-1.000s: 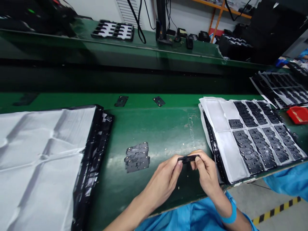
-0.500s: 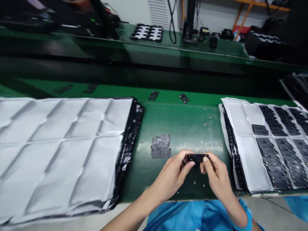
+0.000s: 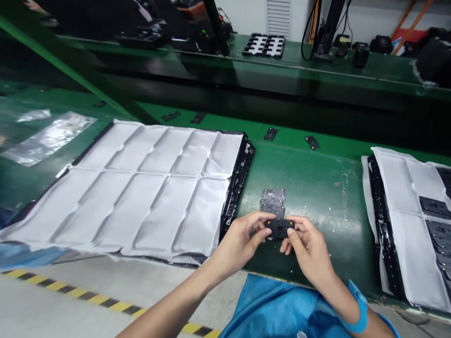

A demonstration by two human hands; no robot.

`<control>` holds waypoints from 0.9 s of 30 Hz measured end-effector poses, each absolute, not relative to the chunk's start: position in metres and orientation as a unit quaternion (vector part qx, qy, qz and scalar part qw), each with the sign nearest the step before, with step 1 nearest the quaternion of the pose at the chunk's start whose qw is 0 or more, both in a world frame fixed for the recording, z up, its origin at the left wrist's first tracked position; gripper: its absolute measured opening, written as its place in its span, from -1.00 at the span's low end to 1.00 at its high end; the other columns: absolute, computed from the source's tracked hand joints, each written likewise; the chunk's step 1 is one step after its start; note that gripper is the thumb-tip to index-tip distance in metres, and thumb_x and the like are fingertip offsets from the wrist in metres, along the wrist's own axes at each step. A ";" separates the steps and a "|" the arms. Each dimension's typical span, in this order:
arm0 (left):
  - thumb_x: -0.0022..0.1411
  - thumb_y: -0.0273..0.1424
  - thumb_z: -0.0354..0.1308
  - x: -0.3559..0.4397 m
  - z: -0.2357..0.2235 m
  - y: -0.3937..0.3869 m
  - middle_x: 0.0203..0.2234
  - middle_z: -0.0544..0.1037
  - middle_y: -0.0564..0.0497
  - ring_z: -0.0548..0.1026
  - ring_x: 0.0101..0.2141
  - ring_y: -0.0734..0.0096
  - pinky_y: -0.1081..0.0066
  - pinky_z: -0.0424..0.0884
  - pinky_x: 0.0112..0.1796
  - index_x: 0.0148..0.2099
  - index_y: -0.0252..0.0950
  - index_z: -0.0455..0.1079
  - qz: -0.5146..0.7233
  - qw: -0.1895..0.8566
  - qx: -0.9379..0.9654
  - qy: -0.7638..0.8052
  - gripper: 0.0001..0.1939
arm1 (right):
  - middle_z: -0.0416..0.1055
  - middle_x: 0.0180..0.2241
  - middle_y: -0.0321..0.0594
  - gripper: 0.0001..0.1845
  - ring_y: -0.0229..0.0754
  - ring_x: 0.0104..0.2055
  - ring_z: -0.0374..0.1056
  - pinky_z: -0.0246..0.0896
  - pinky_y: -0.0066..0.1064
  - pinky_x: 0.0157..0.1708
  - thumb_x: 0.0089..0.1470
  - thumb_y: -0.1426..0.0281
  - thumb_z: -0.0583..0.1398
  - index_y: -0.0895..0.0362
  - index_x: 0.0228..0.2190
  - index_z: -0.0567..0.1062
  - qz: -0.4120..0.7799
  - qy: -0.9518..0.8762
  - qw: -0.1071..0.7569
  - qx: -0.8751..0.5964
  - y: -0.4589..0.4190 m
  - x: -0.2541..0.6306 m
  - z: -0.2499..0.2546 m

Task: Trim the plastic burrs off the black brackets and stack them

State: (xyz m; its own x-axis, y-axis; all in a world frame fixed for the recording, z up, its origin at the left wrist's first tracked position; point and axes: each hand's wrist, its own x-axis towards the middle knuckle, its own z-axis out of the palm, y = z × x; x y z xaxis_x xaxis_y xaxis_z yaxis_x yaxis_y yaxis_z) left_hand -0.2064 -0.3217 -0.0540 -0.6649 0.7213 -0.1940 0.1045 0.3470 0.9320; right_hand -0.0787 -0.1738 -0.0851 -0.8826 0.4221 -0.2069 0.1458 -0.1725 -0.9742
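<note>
Between both hands is a small black plastic plate (image 3: 280, 228) with two yellow spots, its broad face turned toward me. My left hand (image 3: 246, 234) pinches its left end between thumb and fingers. At the opposite end, my right hand (image 3: 306, 244) grips it the same way; a blue band circles that wrist. Just beyond the held plate, several similar black plates (image 3: 273, 199) lie overlapping in a short row on the green bench (image 3: 317, 183). The held plate partly covers the nearest of them.
A stack of trays under a white sheet (image 3: 151, 183) lies to the left. On the right, another white-lined tray (image 3: 398, 188) carries several black plates (image 3: 437, 206). Loose plates (image 3: 270, 134) lie along the bench's back. A black-and-white tray (image 3: 264, 45) sits on the raised shelf.
The view has swung left, showing more of the left stack and the floor. Both hands have brought the plate close to the row, and its broad face now shows instead of its edge.
</note>
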 end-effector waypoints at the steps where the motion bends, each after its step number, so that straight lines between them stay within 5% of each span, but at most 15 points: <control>1: 0.32 -0.38 0.18 -0.207 -0.054 -0.322 -0.42 0.60 0.06 0.56 -0.39 0.37 0.40 0.48 -0.30 0.04 -0.30 0.52 0.513 0.319 0.264 0.752 -0.72 | 0.51 -0.50 -0.32 -0.61 -0.22 -0.53 0.47 0.40 -0.43 -0.51 0.36 0.08 0.18 0.13 0.00 0.44 0.732 -0.636 0.096 -0.224 -0.174 -0.079 -0.084; 6: 0.36 -0.29 0.18 -0.203 -0.054 -0.320 -0.38 0.62 0.01 0.61 -0.38 0.36 0.44 0.49 -0.40 0.05 -0.34 0.47 0.565 0.374 0.200 0.707 -0.70 | 0.52 -0.49 -0.30 -0.62 -0.21 -0.52 0.48 0.43 -0.40 -0.48 0.37 0.08 0.19 0.12 -0.01 0.45 0.727 -0.641 0.103 -0.223 -0.175 -0.079 -0.081; 13: 0.35 -0.21 0.21 -0.193 -0.059 -0.309 -0.56 0.55 0.08 0.42 -0.63 0.52 0.52 0.37 -0.55 -0.08 -0.37 0.48 0.613 0.360 0.140 0.689 -0.70 | 0.47 -0.51 -0.31 -0.67 -0.22 -0.50 0.42 0.32 -0.41 -0.46 0.43 0.13 0.13 0.12 -0.02 0.47 0.688 -0.682 0.099 -0.228 -0.175 -0.074 -0.079; 18: 0.47 -0.06 0.06 -0.188 -0.061 -0.312 -0.52 0.59 0.00 0.49 -0.61 0.45 0.46 0.41 -0.51 -0.04 -0.38 0.49 0.624 0.375 0.155 0.667 -0.55 | 0.45 -0.56 -0.33 -0.64 -0.21 -0.54 0.42 0.35 -0.41 -0.48 0.41 0.13 0.15 0.14 -0.02 0.50 0.681 -0.681 0.116 -0.243 -0.172 -0.072 -0.076; 27: 0.39 -0.13 0.17 -0.181 -0.060 -0.302 -0.61 0.48 0.12 0.36 -0.65 0.52 0.52 0.29 -0.57 -0.03 -0.37 0.50 0.634 0.398 0.164 0.642 -0.63 | 0.45 -0.53 -0.33 -0.67 -0.20 -0.52 0.43 0.37 -0.42 -0.49 0.42 0.15 0.15 0.12 0.00 0.50 0.673 -0.684 0.137 -0.244 -0.172 -0.064 -0.075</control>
State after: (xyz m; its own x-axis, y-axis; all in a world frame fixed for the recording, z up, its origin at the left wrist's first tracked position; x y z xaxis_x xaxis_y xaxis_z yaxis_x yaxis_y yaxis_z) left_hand -0.1805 -0.3024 -0.0601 -0.6292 0.7156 -0.3033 -0.2939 0.1422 0.9452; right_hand -0.0635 -0.1717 -0.0746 -0.8432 0.5186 -0.1418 0.1500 -0.0262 -0.9883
